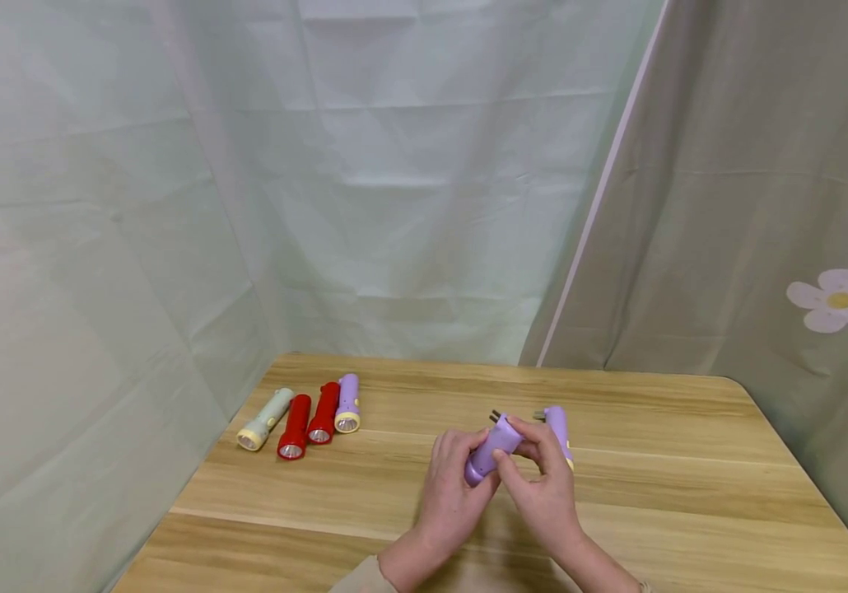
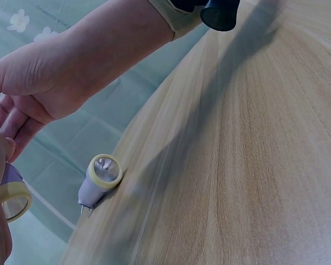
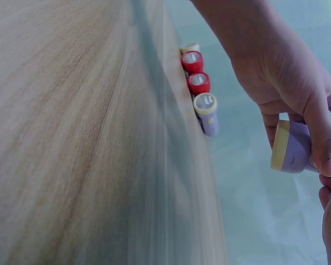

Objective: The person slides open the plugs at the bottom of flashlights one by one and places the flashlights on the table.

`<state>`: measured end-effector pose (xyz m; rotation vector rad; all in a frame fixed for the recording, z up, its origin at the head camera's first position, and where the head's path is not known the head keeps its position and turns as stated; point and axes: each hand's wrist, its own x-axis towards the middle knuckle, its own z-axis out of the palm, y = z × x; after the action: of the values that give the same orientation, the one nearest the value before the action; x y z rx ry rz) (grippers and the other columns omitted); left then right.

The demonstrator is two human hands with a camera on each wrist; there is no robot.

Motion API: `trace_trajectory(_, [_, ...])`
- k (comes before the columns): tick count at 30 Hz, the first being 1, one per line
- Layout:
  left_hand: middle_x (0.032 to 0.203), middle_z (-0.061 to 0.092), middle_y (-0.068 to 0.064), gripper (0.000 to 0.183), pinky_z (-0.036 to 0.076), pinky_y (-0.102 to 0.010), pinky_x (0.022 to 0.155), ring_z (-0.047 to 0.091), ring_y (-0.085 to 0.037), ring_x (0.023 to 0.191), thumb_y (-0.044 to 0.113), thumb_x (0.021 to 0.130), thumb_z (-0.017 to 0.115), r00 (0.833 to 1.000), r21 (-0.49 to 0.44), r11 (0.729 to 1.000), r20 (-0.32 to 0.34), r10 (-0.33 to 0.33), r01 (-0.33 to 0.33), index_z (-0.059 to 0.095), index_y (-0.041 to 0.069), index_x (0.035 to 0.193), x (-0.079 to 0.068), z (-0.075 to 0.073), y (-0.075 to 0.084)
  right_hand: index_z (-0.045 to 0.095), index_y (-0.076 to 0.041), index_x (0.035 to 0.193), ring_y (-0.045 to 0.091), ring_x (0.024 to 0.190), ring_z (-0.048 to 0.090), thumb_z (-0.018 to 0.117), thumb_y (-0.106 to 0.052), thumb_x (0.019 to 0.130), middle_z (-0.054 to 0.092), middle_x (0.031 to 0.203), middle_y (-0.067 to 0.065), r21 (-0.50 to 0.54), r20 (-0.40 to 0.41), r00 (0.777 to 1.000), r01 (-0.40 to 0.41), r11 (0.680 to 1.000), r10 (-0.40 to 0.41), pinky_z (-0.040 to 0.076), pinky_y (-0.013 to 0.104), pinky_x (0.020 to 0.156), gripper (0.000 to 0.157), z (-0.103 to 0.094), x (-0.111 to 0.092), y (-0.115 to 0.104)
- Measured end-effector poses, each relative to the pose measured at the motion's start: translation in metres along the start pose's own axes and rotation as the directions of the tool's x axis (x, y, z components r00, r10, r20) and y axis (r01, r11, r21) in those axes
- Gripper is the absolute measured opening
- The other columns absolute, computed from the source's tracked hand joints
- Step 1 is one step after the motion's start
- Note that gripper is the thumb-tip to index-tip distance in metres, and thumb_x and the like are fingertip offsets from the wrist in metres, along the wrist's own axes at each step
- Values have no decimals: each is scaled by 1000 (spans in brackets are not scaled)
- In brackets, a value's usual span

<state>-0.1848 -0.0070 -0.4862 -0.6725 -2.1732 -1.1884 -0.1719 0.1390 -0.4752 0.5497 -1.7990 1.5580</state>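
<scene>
A purple flashlight (image 1: 489, 455) with metal plug prongs (image 1: 496, 416) sticking out near its tail is held above the table by both hands. My left hand (image 1: 448, 487) grips it around the body, toward the lamp end. With thumb and fingers, my right hand (image 1: 546, 492) pinches the tail end close to the prongs. The pale yellow lamp rim (image 3: 280, 146) shows in the right wrist view. Just behind my right hand lies another purple flashlight (image 1: 556, 427), its prongs also out and its yellow-rimmed lens (image 2: 106, 168) visible in the left wrist view.
On the left of the wooden table (image 1: 654, 494) several flashlights lie in a row: a pale green one (image 1: 267, 418), two red ones (image 1: 295, 426) and a purple one (image 1: 348, 401). Light curtains (image 1: 409, 206) hang behind the table, with a grey flowered curtain (image 1: 720, 206) at the right.
</scene>
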Motion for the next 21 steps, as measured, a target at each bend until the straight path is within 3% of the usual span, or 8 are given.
trace_trajectory(8, [106,56,7,53,45,-28,77,49,-10,95,15,78,87,1000,15,1000,2,7,-7,63,20,125,0,1,-1,61,4,126,13,92,68,73,24,77,62,116,17,-15,-8,1000,2,1000,-2,54,22,82,54,2,2,-5])
trace_trajectory(16, [107,56,7,50,46,-27,77,49,-10,96,17,80,86,1000,29,999,4,14,-14,63,19,125,0,1,-1,61,9,120,18,87,69,71,26,75,62,111,21,-27,-16,1000,10,1000,-10,55,23,80,50,4,9,-32])
trace_trajectory(21, [106,56,6,51,46,-27,76,49,-10,94,16,79,86,1000,33,999,-10,23,-23,63,19,125,0,1,-2,62,10,120,15,89,68,71,26,75,62,110,21,-33,-15,1000,13,999,-14,55,23,80,49,4,11,-38])
